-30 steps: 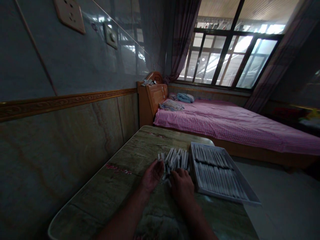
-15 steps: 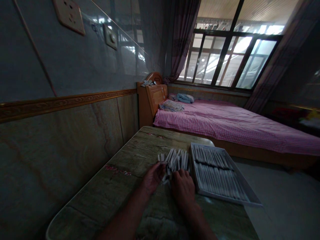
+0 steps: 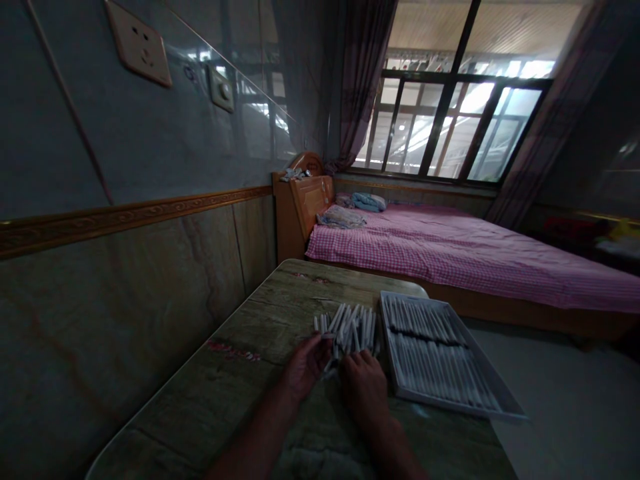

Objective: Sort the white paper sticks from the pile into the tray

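A loose pile of slim white pen-like sticks lies on the table in front of me. At the pile's left near side, my left hand has thumb and fingers pinched around one white stick. My right hand rests at the near edge of the pile with its fingers curled down; what is under its fingertips is hidden. Right of the pile is a shallow white tray with rows of similar white sticks, crossed by a dark band.
The wood-patterned table has rounded corners and stands along a tiled wall. Beyond it is a bed with a pink checked sheet and a wooden headboard. Pale floor shows on the right.
The whole scene sits slightly lower in the picture, as the camera has tipped up a little. Both hands stay at the pile, with only slight finger movement.
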A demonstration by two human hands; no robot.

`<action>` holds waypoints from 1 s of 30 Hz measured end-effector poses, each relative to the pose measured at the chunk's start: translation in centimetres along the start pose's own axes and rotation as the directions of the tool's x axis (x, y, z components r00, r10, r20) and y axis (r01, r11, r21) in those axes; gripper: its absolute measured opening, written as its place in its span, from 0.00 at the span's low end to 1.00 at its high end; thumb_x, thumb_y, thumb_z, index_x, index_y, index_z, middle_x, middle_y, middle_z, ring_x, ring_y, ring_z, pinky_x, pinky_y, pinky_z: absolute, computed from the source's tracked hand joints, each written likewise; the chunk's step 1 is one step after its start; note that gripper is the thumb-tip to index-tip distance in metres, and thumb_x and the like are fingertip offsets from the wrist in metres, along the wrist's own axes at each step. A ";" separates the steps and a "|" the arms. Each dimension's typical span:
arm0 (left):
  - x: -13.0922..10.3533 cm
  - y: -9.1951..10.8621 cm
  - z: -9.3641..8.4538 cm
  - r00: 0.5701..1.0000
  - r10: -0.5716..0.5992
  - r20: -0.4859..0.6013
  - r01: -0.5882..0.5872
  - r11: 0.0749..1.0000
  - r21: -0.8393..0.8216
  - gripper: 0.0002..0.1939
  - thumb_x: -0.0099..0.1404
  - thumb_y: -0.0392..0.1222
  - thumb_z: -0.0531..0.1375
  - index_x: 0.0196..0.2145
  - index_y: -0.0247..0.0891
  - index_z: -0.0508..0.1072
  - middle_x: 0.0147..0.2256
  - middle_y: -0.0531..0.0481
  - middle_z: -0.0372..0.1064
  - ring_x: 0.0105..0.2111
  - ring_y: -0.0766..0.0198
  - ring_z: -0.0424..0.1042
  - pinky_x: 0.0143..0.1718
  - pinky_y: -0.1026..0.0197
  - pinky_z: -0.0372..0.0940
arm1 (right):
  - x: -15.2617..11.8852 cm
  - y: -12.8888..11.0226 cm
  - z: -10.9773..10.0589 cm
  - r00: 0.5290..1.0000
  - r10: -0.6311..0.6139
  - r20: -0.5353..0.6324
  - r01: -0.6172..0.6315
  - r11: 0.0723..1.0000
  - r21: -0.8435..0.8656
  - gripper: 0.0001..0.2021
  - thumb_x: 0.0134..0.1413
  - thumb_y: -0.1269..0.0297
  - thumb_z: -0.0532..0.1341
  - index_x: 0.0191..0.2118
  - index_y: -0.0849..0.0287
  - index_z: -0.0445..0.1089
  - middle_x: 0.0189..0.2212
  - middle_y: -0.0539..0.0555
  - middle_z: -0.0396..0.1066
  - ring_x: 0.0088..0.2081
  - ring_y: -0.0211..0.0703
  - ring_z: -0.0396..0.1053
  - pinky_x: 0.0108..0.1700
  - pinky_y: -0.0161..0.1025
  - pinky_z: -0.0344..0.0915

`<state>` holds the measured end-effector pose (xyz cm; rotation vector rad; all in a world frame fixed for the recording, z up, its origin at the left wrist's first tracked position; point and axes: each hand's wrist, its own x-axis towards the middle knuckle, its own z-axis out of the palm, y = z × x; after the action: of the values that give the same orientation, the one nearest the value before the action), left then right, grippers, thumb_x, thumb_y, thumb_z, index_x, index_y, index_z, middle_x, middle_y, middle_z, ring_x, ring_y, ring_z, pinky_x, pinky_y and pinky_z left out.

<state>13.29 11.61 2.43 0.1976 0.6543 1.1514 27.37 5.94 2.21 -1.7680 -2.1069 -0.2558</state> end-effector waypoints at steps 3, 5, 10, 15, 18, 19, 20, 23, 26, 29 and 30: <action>-0.1 -0.1 0.1 1.000 0.016 0.002 -0.016 1.000 0.007 0.08 0.64 0.26 0.56 0.31 0.32 0.73 0.28 0.46 0.78 0.27 0.63 0.79 0.29 0.64 0.73 | -0.1 0.1 0.1 0.999 0.033 -0.020 -0.033 0.999 0.020 0.10 0.54 0.78 0.58 0.34 0.54 0.71 0.32 0.52 0.72 0.37 0.47 0.66 0.39 0.40 0.57; 0.0 -0.2 0.0 0.999 0.027 0.019 -0.027 1.000 0.016 0.08 0.64 0.27 0.55 0.31 0.32 0.73 0.28 0.46 0.79 0.28 0.61 0.79 0.30 0.63 0.74 | -0.2 0.1 0.1 0.998 0.044 -0.047 -0.042 0.998 0.042 0.12 0.54 0.79 0.57 0.37 0.54 0.71 0.34 0.52 0.72 0.38 0.47 0.66 0.40 0.41 0.58; 0.2 -0.3 -0.3 1.000 0.016 0.020 -0.017 0.999 0.050 0.07 0.63 0.27 0.57 0.31 0.33 0.73 0.27 0.47 0.79 0.28 0.62 0.79 0.32 0.64 0.73 | -0.6 0.4 0.2 0.978 0.133 -0.161 -0.081 0.952 0.294 0.17 0.55 0.79 0.53 0.46 0.55 0.70 0.37 0.54 0.70 0.39 0.45 0.67 0.41 0.38 0.63; 0.3 -0.6 -0.6 0.998 0.012 0.068 -0.020 0.993 0.115 0.05 0.61 0.28 0.59 0.31 0.33 0.73 0.28 0.46 0.79 0.29 0.60 0.79 0.34 0.60 0.73 | -0.6 1.1 0.6 0.912 0.279 -0.302 -0.034 0.782 0.622 0.13 0.58 0.72 0.52 0.44 0.56 0.70 0.37 0.54 0.69 0.37 0.41 0.69 0.39 0.35 0.66; 0.4 -0.7 -0.7 0.996 0.012 0.094 -0.024 0.991 0.129 0.04 0.60 0.28 0.60 0.31 0.34 0.73 0.29 0.47 0.79 0.31 0.60 0.79 0.36 0.60 0.73 | -0.6 1.5 0.5 0.889 0.357 -0.287 -0.039 0.683 0.730 0.11 0.57 0.69 0.55 0.42 0.56 0.72 0.36 0.54 0.71 0.37 0.42 0.70 0.40 0.36 0.67; 0.4 -0.8 -0.7 0.995 0.009 0.102 -0.023 0.991 0.135 0.04 0.60 0.28 0.60 0.31 0.34 0.73 0.29 0.47 0.79 0.31 0.60 0.79 0.37 0.60 0.73 | -0.6 1.5 0.5 0.889 0.374 -0.263 -0.047 0.647 0.761 0.10 0.56 0.68 0.56 0.41 0.56 0.73 0.35 0.54 0.72 0.38 0.42 0.70 0.40 0.36 0.67; 0.4 -0.8 -0.8 0.994 0.004 0.111 -0.020 0.990 0.141 0.04 0.60 0.28 0.60 0.31 0.34 0.73 0.29 0.47 0.79 0.31 0.60 0.79 0.37 0.60 0.72 | -0.6 1.6 0.5 0.890 0.391 -0.235 -0.058 0.609 0.791 0.10 0.55 0.67 0.57 0.40 0.56 0.74 0.35 0.54 0.73 0.38 0.43 0.71 0.41 0.37 0.67; 0.2 -0.9 -0.7 0.993 -0.022 0.120 0.003 0.988 0.154 0.04 0.60 0.28 0.60 0.31 0.34 0.73 0.30 0.46 0.79 0.31 0.60 0.79 0.37 0.59 0.72 | -0.8 1.7 0.6 0.880 0.453 -0.144 -0.114 0.495 0.861 0.09 0.52 0.63 0.59 0.36 0.56 0.76 0.35 0.54 0.75 0.38 0.44 0.72 0.42 0.38 0.68; 0.0 -1.0 -0.6 0.992 -0.032 0.125 0.014 0.989 0.145 0.04 0.60 0.27 0.61 0.31 0.33 0.74 0.30 0.45 0.80 0.31 0.60 0.79 0.38 0.59 0.72 | -0.9 1.6 1.0 0.841 0.539 -0.040 -0.182 0.353 0.918 0.12 0.49 0.60 0.61 0.38 0.57 0.76 0.37 0.55 0.77 0.39 0.46 0.74 0.43 0.40 0.69; -0.2 -1.2 -0.4 0.990 -0.031 0.138 0.010 0.989 0.147 0.04 0.59 0.27 0.61 0.31 0.33 0.73 0.30 0.44 0.79 0.31 0.59 0.79 0.37 0.59 0.72 | -0.9 1.5 1.4 0.815 0.579 0.034 -0.195 0.219 0.956 0.15 0.45 0.60 0.63 0.41 0.57 0.75 0.39 0.56 0.78 0.40 0.48 0.75 0.43 0.41 0.70; -0.3 -1.2 -0.4 0.989 -0.033 0.142 0.011 0.988 0.152 0.04 0.59 0.27 0.62 0.31 0.33 0.73 0.30 0.44 0.79 0.31 0.59 0.79 0.37 0.59 0.72 | -0.9 1.5 1.5 0.813 0.580 0.041 -0.188 0.195 0.963 0.16 0.44 0.60 0.63 0.41 0.57 0.75 0.39 0.56 0.78 0.40 0.48 0.75 0.43 0.42 0.71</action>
<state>13.96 10.74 1.66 0.3981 0.6136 1.0563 28.73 6.01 0.30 -1.2232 -0.9652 0.6983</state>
